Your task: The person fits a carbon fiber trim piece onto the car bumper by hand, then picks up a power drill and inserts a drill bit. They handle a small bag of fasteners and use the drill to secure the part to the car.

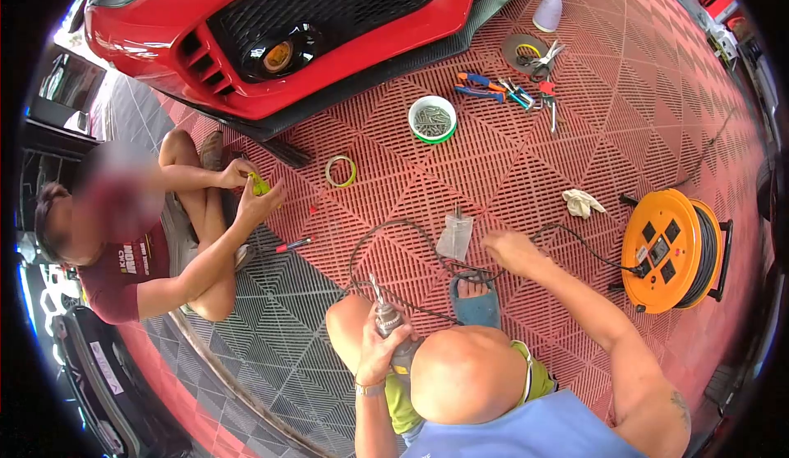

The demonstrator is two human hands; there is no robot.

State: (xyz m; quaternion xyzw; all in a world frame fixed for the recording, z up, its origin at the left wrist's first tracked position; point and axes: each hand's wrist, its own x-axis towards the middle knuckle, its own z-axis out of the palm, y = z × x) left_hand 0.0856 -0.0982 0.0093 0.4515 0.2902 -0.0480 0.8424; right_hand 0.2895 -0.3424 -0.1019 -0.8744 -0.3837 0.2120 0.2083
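My left hand (380, 351) is wrapped round a power drill (396, 326), held over my left knee with its bit (376, 285) pointing up and away from me. My right hand (511, 252) reaches low over the floor with its fingers curled; what they hold, if anything, is hidden. Just left of its fingertips lies a small clear plastic bag (454, 238) with a thin metal piece at its top edge. A black cable (567, 229) passes behind my right wrist, near my blue slipper (486, 303).
A seated co-worker's hands (251, 185) hold a yellow-green item (259, 183). Beyond stands a red car bumper (353, 59). A tub of screws (433, 117), pliers (479, 88), tape roll (340, 171), white cloth (582, 203), spray bottle (551, 6) and orange cable reel (667, 248) surround me.
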